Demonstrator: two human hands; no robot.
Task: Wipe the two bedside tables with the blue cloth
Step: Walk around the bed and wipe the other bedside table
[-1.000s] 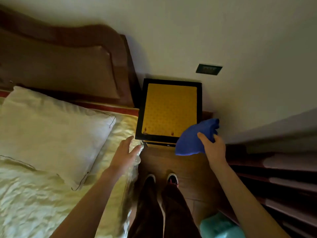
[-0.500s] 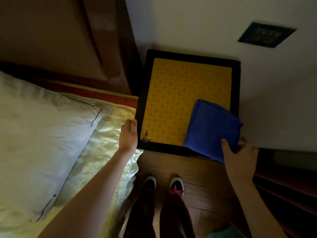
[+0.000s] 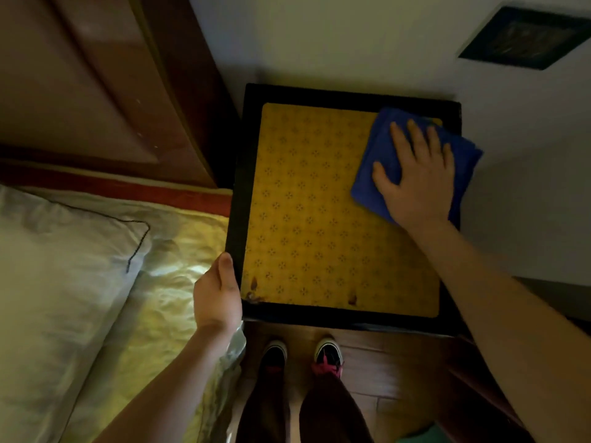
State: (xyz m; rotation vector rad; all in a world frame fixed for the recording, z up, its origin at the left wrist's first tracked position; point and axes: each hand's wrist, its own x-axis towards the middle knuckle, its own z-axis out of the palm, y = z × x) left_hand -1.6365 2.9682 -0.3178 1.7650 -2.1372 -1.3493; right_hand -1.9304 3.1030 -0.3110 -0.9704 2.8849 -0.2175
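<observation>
A bedside table [image 3: 236,225] with a black frame and a yellow patterned top stands against the wall beside the bed. The folded blue cloth [image 3: 374,174] lies on the table's far right corner, partly over the frame. My right hand [image 3: 415,174] presses flat on the cloth, fingers spread. My left hand [image 3: 217,292] grips the table's near left corner, thumb on the black frame. Small dark marks show along the yellow top's near edge.
The bed with a white pillow [image 3: 54,276] and a shiny yellow sheet [image 3: 166,298] fills the left. A brown headboard [image 3: 96,91] rises behind it. A dark wall plate [image 3: 524,39] sits upper right. My shoes [image 3: 300,356] stand on the wooden floor.
My right hand carried the cloth onto the table and slid it from the near right to the far right corner. My left hand took hold of the table's left corner. The camera moved closer.
</observation>
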